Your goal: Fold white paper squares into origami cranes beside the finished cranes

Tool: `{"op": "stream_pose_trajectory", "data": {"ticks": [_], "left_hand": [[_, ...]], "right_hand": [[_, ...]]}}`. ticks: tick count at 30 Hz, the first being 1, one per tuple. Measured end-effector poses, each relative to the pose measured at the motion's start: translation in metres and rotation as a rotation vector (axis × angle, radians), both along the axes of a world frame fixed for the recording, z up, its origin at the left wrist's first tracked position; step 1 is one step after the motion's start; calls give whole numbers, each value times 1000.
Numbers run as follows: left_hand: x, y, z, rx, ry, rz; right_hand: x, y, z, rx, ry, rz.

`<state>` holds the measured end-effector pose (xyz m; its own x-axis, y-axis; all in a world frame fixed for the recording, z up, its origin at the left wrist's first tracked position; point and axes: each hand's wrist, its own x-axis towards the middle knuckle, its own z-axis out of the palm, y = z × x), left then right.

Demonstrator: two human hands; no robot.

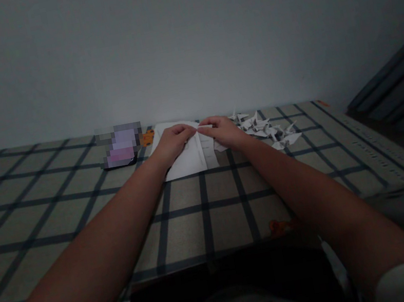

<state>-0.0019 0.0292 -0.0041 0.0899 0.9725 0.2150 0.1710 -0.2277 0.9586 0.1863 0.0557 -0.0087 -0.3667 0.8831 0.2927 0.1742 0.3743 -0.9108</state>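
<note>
White sheets of paper (185, 165) lie on the checked cloth in front of me, one with a narrower printed strip (209, 152) at its right side. Over their upper part my left hand (174, 139) is closed, thumb and fingertips pinching a piece of paper. My right hand (224, 130) meets it fingertip to fingertip, pinching the same paper from the other side. How the paper is folded between the fingers is too small and dim to make out. Several folded paper cranes (260, 125) sit close beside my right hand, partly hidden by it.
A blurred-out phone (121, 147) rests left of the paper, with an orange patch (147, 137) beside it. The checked cloth (186, 195) covers the table up to a plain wall. Dark folded fabric (402, 89) hangs at the right. An orange item (280, 227) lies near the front edge.
</note>
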Motion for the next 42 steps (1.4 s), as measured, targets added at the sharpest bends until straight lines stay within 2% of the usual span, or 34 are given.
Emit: {"op": "stream_pose_trajectory", "data": {"ticks": [6,9,15,21,24,28,36,42], "left_hand": [[1,2,-4,-84,-147,-64],[2,3,-5,-103,-179,-61],[2,2,-2,-89,-164,-19],[0,2,-3,-102,-175,-60],[1,3,-3,-154,-169,-52],[1,2,-2,-120,-184,-4],[0,1,-1,-120,-141,-22],[0,1,-1,-65,-67,-29]], "right_hand": [[1,-4,6,260,-141,-70],[0,-8,9,313,-169,-106],[-1,-5,6,109,-73,-14],[1,0,3,72,-46,-51],[1,0,2,26,-7,-28],[1,1,-1,-48,53,51],[1,1,-2,-39,60,68],[1,-3,3,-40,9,7]]}}
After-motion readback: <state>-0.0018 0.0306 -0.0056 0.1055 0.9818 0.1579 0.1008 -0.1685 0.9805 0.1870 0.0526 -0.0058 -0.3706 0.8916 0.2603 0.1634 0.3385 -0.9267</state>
